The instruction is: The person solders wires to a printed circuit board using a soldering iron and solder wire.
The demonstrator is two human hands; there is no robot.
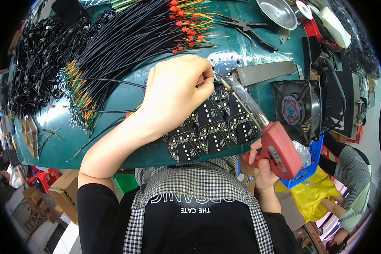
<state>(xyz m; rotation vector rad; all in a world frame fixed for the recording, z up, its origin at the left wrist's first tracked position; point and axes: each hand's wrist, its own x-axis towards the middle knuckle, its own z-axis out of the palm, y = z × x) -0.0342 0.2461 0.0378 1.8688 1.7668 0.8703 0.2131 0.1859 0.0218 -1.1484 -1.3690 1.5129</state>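
Observation:
My left hand (178, 86) is closed over the black circuit boards (209, 116), thumb and fingertips pinched together. A thin wire sticks out slightly from the pinch, though most of it is hidden by the fingers. My right hand (263, 169) is wrapped round the handle of a red soldering gun (279, 148). Its metal tip reaches up and left to just beside the left fingertips, above the boards; whether it touches the wire I cannot tell. A black cable (114, 80) runs from the left to behind my left hand. The boards lie joined as a panel dotted with small white squares.
A large bundle of black cables (127, 38) with orange ends and red connectors fills the far left. Pliers (246, 28), a round metal dish (279, 12) and a flat metal bar (266, 73) lie beyond. Right stand a fan (296, 111) and a blue basket (311, 158). Another person sits far right.

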